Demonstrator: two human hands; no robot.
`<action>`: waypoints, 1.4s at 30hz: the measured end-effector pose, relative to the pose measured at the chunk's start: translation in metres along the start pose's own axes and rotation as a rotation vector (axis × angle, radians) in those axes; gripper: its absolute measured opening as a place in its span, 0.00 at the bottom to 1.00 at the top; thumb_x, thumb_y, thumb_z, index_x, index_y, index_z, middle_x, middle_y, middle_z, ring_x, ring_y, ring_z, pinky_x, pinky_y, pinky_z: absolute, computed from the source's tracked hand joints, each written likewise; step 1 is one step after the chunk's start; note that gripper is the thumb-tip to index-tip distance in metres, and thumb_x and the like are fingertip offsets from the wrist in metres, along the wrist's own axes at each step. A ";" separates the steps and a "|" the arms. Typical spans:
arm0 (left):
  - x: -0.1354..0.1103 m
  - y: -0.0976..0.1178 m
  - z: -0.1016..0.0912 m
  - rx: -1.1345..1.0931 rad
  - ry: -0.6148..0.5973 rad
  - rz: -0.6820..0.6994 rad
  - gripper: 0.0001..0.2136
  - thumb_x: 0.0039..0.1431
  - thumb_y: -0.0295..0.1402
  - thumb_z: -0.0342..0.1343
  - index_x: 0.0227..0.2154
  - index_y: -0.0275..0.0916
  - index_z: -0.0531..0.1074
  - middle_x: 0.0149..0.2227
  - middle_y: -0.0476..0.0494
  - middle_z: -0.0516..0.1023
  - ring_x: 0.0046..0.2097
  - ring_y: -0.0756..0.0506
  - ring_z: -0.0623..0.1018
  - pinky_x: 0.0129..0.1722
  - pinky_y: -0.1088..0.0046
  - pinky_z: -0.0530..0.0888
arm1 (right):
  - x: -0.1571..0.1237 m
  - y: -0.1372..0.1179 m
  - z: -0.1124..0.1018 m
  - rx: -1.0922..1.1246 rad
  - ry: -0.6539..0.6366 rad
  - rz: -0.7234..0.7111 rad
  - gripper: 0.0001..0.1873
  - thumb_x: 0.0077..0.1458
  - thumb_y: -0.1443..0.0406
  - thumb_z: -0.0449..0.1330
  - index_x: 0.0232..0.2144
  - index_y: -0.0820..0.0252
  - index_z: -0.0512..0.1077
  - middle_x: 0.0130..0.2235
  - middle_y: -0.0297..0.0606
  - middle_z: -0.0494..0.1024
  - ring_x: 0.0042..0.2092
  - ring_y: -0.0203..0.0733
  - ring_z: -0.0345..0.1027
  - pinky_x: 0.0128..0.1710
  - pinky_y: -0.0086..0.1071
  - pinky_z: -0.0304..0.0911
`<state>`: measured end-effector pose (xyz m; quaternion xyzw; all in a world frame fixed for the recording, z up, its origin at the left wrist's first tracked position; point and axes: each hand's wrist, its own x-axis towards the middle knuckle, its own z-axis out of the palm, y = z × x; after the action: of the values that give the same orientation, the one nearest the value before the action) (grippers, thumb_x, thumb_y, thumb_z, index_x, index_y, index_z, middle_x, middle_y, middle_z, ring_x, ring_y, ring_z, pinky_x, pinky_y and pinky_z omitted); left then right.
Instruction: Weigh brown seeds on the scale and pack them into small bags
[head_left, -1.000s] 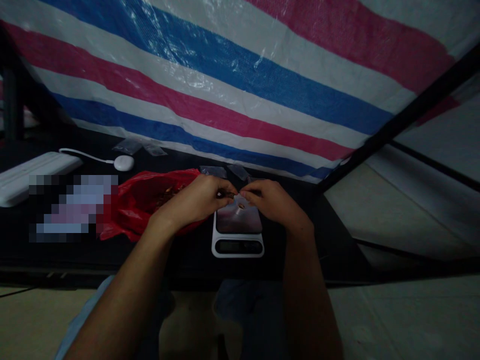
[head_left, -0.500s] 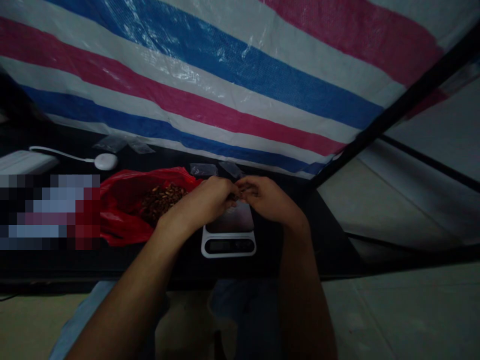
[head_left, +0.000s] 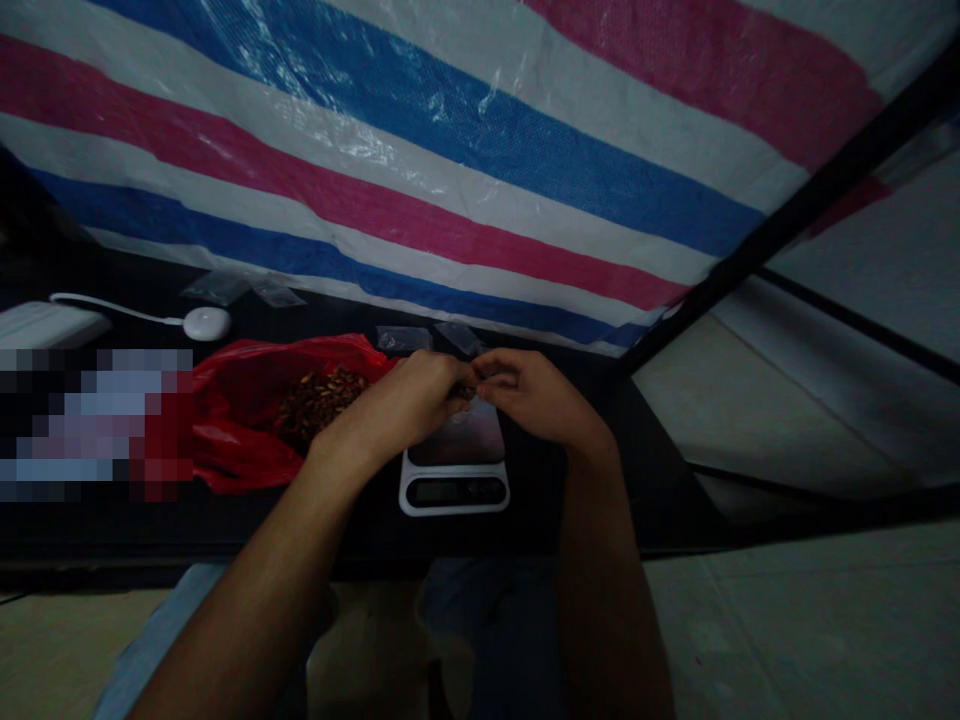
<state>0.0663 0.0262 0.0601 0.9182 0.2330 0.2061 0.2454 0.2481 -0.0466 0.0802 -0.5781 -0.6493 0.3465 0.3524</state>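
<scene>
My left hand and my right hand meet fingertip to fingertip just above the far edge of a small white kitchen scale on the black table. Both hands pinch something small and pale between them, too dim to name. Left of the scale lies an open red plastic bag with a heap of brown pieces inside; my left wrist passes over its right edge. The scale's platform is partly hidden by my fingers.
A striped blue, pink and white tarp hangs behind the black table. Small clear plastic bags lie at the back, others further left. A white round device on a cable sits at far left.
The view has shifted a little, so everything sits further left. My hands have drawn closer together over the scale; the small item on the platform seen earlier is now hidden.
</scene>
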 end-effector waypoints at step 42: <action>-0.002 0.003 0.012 -0.069 0.088 0.009 0.22 0.64 0.25 0.56 0.60 0.42 0.72 0.45 0.43 0.85 0.47 0.40 0.84 0.49 0.65 0.77 | -0.003 0.006 -0.009 -0.210 0.153 -0.046 0.11 0.60 0.69 0.57 0.43 0.61 0.78 0.38 0.38 0.83 0.37 0.39 0.75 0.36 0.31 0.66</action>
<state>0.0720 0.0190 0.0514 0.9002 0.2323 0.2551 0.2657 0.2592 -0.0485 0.0800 -0.6217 -0.6661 0.2234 0.3461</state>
